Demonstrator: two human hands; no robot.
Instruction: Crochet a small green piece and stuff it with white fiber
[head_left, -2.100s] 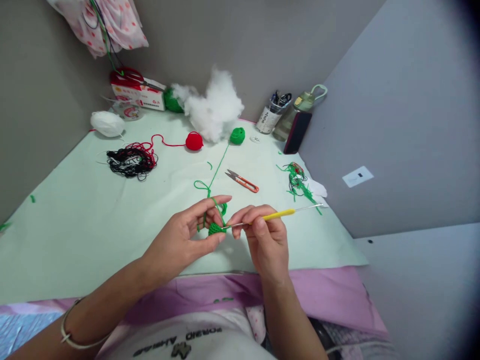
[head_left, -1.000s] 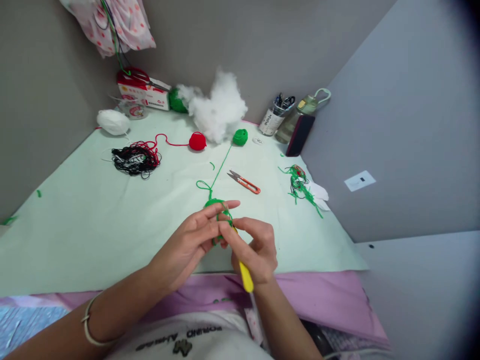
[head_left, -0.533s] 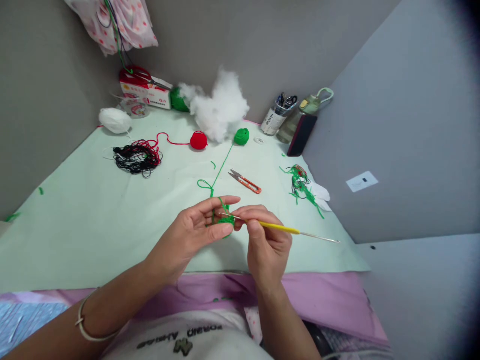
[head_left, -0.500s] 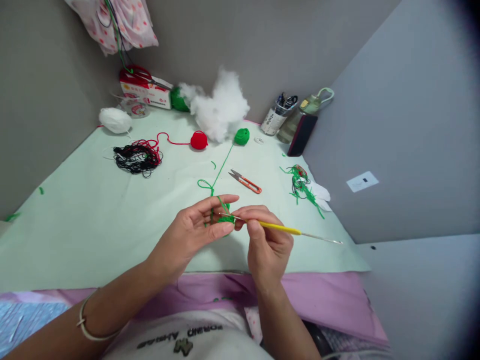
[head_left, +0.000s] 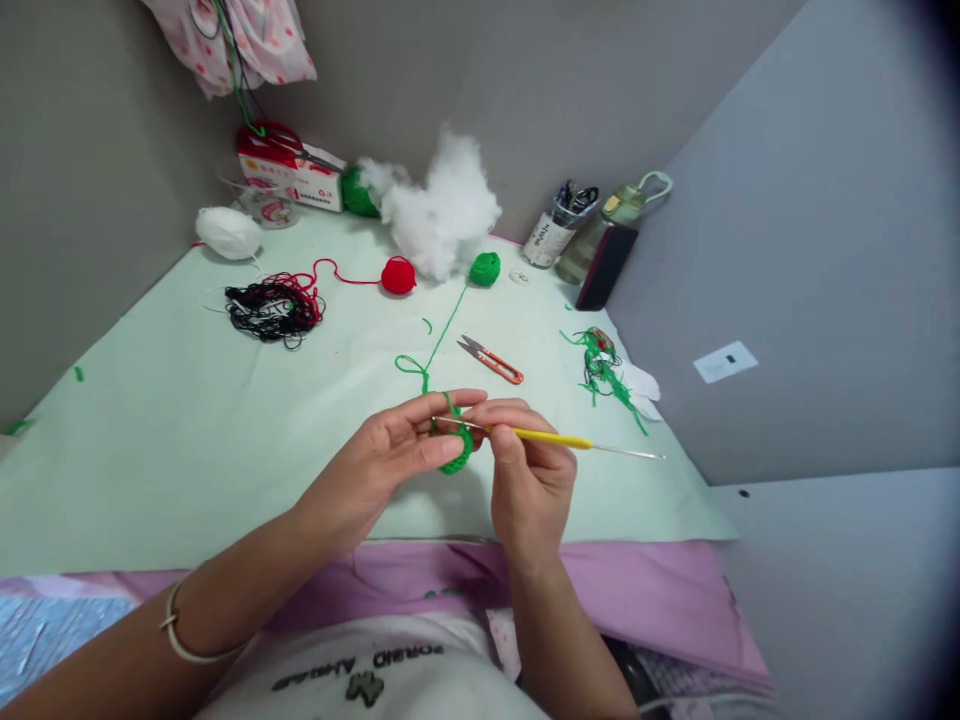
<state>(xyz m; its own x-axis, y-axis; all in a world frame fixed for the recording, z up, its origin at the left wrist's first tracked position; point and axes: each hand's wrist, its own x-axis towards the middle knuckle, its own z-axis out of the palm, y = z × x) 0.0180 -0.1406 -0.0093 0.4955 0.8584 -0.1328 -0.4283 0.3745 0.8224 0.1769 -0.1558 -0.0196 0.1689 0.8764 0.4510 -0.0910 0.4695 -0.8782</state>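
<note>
Between the thumb and fingers of my left hand (head_left: 390, 445) is a small round green crochet piece (head_left: 454, 462), its lower edge showing below the thumb. Green yarn (head_left: 448, 328) passes over my left index finger and runs back to a small green yarn ball (head_left: 485, 268). My right hand (head_left: 531, 470) grips a crochet hook (head_left: 551, 438) by its yellow handle, pen-like. The hook's thin metal tip points left and lies at the top of the green piece, close to my left fingers. Its other metal end sticks out to the right.
Orange thread snips (head_left: 491, 359) lie just beyond my hands. Further back are a red yarn ball (head_left: 397, 275), white stuffing (head_left: 442, 215) and tangled black yarn (head_left: 274, 308). Green scraps (head_left: 600, 365) lie at right, near a pen cup (head_left: 551, 235), a bottle (head_left: 592, 240) and a phone (head_left: 607, 268).
The green piece has turned in my left fingers, so more of its round face shows below the thumb. My right hand and the hook have shifted slightly left and up.
</note>
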